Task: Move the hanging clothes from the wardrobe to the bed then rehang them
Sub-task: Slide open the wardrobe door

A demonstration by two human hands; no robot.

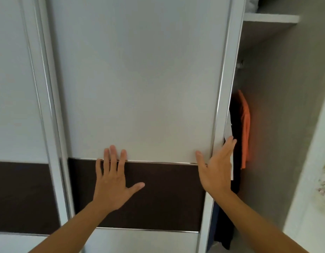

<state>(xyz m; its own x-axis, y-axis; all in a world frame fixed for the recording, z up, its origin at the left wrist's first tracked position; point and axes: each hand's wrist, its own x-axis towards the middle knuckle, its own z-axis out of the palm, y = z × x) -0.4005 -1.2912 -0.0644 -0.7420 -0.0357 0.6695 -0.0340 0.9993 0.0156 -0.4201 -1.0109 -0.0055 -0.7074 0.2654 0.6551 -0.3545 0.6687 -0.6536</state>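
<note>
While my left hand (pixel 110 181) lies flat against the pale grey sliding wardrobe door with its dark brown band and thin metal trim (pixel 139 79), its fingers are straight and spread, the fingertips reaching over the metal strip where the grey panel meets the brown band, the thumb stretched out to the side on the brown. That grip holds nothing; it only presses on the door face. My right hand (pixel 217 167) stands at the door's right edge, against the silver frame rail (pixel 225 84), palm turned toward the door, fingers straight and together, thumb resting on the grey panel just above the trim. It too pinches nothing. Just right of that door edge the wardrobe stands open, and the hanging clothes show in the gap: a black garment (pixel 234 125) closest to the door, an orange garment (pixel 245 128) beside it farther from the door, and a sliver of white cloth (pixel 228 128) touching the rail. Above them, right of the door's top, a white shelf (pixel 269 18) crosses the grey interior. Left of the door sits a second panel of the same kind (pixel 13 88).
</note>
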